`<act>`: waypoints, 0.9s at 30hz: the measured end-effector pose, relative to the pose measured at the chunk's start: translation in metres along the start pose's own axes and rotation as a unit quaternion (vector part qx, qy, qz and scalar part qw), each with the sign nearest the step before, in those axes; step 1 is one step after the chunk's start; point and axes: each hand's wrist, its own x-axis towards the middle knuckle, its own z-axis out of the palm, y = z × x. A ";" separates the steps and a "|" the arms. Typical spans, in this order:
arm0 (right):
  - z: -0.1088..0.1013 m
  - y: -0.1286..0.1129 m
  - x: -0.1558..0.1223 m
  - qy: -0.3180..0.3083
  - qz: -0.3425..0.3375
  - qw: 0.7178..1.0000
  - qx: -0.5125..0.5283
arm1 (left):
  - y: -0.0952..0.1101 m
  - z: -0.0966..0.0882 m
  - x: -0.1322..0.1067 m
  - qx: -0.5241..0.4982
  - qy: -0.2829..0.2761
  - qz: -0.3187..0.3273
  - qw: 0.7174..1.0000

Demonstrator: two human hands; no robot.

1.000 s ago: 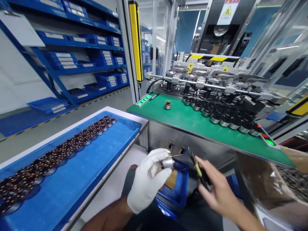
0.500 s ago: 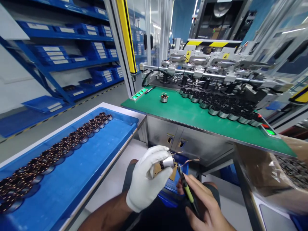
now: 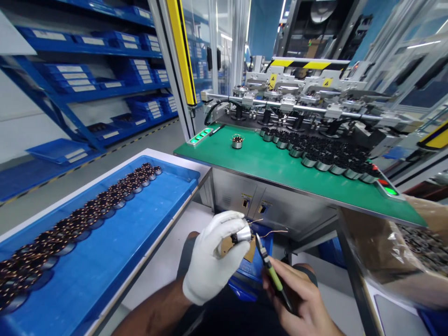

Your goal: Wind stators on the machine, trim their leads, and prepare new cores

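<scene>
In a white glove, my left hand (image 3: pixel 217 254) pinches a motor stator (image 3: pixel 244 233), a short silver cylinder with dark ends. Copper wire ends (image 3: pixel 275 232) stick out of it to the right. My bare right hand (image 3: pixel 297 291) is wrapped round wire cutters (image 3: pixel 275 276) with dark and green handles. Their jaws point up and left, close beside the stator's wire side; I cannot tell whether they touch a wire. Below the hands, a blue bin (image 3: pixel 241 289) with a brown piece of cardboard is partly hidden.
At left lies a blue tray (image 3: pixel 140 224) with rows of copper-wound stators (image 3: pixel 87 210). One stator (image 3: pixel 237 141) stands on the green worktop (image 3: pixel 245 161), left of many black-topped ones (image 3: pixel 315 151). Behind is a winding machine (image 3: pixel 297 98); at right, a plastic-lined box (image 3: pixel 416 252).
The cutters have drawn slightly left and up, with the jaws nearer the stator. The longer copper wire now looks thinner and straighter. The view has shifted slightly.
</scene>
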 end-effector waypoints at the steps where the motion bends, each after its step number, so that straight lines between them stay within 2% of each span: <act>1: -0.002 -0.001 -0.001 -0.012 0.022 0.998 0.059 | -0.002 0.000 -0.001 0.007 0.004 -0.005 1.000; 4: -0.008 -0.008 -0.002 -0.063 0.060 0.978 0.190 | -0.005 -0.001 -0.003 0.040 0.002 -0.042 0.998; 7: -0.012 -0.016 -0.002 -0.098 0.068 0.966 0.231 | -0.003 -0.004 -0.003 0.070 -0.020 -0.060 0.996; 15: -0.012 -0.026 0.005 -0.110 0.113 0.962 0.225 | 0.001 -0.012 -0.001 0.107 -0.060 0.012 0.992; 22: -0.013 -0.028 0.007 -0.107 0.107 0.966 0.211 | 0.003 -0.013 -0.001 0.120 -0.054 0.030 0.991; 27: -0.011 -0.021 0.004 -0.114 0.105 0.963 0.219 | 0.008 -0.015 -0.001 0.149 -0.053 0.028 0.987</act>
